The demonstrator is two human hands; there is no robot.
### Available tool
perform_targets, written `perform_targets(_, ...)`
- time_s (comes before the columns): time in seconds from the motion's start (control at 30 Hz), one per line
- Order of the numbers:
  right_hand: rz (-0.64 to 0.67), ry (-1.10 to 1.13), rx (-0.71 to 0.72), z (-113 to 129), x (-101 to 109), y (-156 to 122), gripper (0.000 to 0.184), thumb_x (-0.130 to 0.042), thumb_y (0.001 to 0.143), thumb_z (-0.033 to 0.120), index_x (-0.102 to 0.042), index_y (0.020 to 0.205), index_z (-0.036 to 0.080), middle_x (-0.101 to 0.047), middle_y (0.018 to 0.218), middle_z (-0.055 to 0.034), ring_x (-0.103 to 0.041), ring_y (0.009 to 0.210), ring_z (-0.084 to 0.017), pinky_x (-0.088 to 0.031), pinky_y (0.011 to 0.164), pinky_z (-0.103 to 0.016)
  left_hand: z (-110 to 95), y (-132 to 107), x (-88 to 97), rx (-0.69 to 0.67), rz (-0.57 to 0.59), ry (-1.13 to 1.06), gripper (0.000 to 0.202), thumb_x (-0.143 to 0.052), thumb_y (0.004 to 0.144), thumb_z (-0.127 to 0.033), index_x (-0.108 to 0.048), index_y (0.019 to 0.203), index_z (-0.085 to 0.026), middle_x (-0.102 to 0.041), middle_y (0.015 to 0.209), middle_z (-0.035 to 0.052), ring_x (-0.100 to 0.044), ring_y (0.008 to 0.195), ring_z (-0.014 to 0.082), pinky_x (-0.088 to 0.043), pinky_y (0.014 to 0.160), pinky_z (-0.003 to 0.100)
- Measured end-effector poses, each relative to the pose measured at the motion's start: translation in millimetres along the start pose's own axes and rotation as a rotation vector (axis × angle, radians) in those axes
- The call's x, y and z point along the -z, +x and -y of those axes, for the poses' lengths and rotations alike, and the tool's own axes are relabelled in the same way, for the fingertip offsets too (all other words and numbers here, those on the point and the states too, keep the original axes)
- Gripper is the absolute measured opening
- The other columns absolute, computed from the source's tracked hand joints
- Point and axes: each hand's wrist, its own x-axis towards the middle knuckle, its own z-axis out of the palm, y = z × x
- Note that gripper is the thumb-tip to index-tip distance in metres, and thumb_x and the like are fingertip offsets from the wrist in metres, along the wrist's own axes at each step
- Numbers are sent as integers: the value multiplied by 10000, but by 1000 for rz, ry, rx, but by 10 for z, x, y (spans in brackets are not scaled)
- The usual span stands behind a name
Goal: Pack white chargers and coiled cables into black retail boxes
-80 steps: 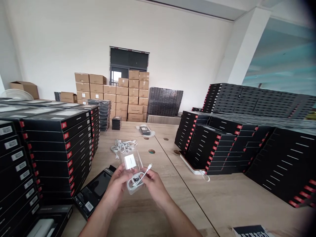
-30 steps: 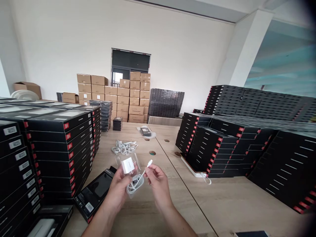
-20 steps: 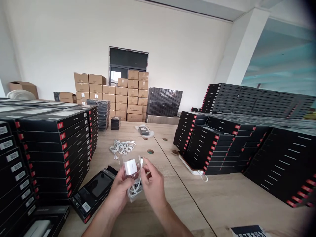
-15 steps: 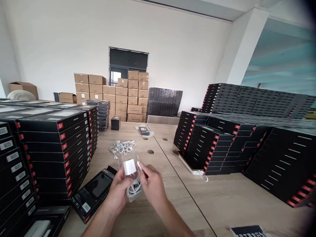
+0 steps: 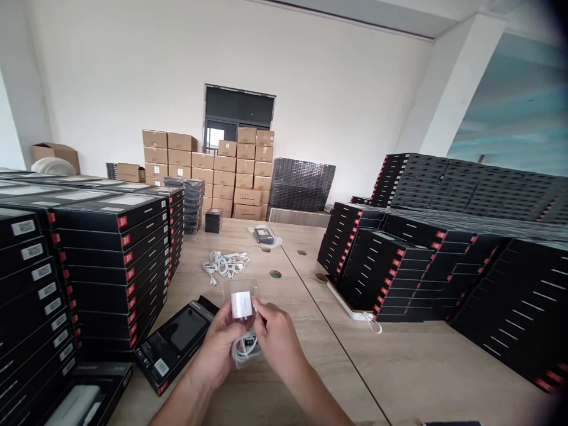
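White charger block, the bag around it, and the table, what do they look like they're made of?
White charger block: probably hard plastic, smooth, evenly white with crisp edges.
Bag: thin clear plastic film; the block shows through and it glints.
Table: wood or wood-look laminate, matte, with pale grain lines.

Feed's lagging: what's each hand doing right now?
Left hand: closed on the clear bag holding a white charger and cable.
Right hand: closed, pinching the same bag.
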Motion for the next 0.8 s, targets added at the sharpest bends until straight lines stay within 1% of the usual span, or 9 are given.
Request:
perform_targets(0.1,-36,170,-69,-7,-8,0,373,-474,831,121,-734,1096,162,-762,862,-97,-694,725,-214,-545,697,-312,-2,-1,8,22,-7,-44,515,-693,566,-97,-676,1073,-183,-735,1013,70,-671,947,233,-478,839,301)
perform_targets(0.2,-122,322,-117,-19,-20,-13,374,-506,822,157,-724,1126,171,-771,970,-99,-714,818,-230,-564,761,-331,1,21,7,26,-7,-93,534,-675,549,-71,-677,1071,-182,-739,1001,69,-679,914,228,-483,828,304)
perform_targets(0.27,-151,362,-114,-24,-33,-20,371,-520,820,178,-722,1132,173,-770,994,-101,-718,836,-238,-568,775,-339,0,34,-2,21,-4,-96,535,-663,546,-57,-678,1066,-181,-740,985,63,-679,910,224,-482,830,302)
perform_targets(0.33,-143,361,-111,-27,-51,-20,372,-518,824,187,-720,1137,172,-771,992,-103,-719,831,-240,-568,771,-342,-7,36,-13,7,1,-92,531,-652,550,-47,-678,1063,-180,-735,996,61,-671,937,225,-476,853,305)
perform_targets(0.4,-119,329,-122,-29,-69,-16,376,-505,835,192,-713,1147,164,-770,980,-106,-716,825,-240,-562,767,-344,-20,29,-19,-7,1,-87,520,-643,554,-42,-678,1055,-178,-727,1007,62,-660,959,226,-470,864,307)
perform_targets(0.5,-57,230,-110,-18,-79,-6,388,-468,847,175,-707,1151,150,-764,921,-108,-703,777,-231,-547,734,-334,-39,12,-17,-18,-23,-58,495,-634,550,-42,-682,1024,-177,-722,965,52,-654,918,214,-470,830,296)
perform_targets(0.67,79,-107,-14,69,-41,0,412,-405,846,99,-728,1091,174,-708,747,-83,-644,654,-203,-486,631,-292,-30,-9,6,-42,-57,36,459,-623,545,-44,-686,981,-174,-711,893,31,-633,812,173,-462,747,254)
perform_targets(0.73,95,-240,0,109,-28,-3,392,-431,840,95,-739,1057,205,-688,747,-82,-630,682,-207,-467,623,-283,-22,-13,20,-41,-56,53,453,-619,557,-41,-682,985,-175,-713,888,28,-630,787,164,-461,729,247)
perform_targets(0.8,82,-301,8,130,-17,-9,367,-473,851,140,-732,1090,243,-672,771,-82,-618,741,-222,-469,638,-289,-25,-12,40,-27,-52,26,455,-622,571,-42,-673,1002,-177,-717,885,27,-635,763,160,-466,717,251)
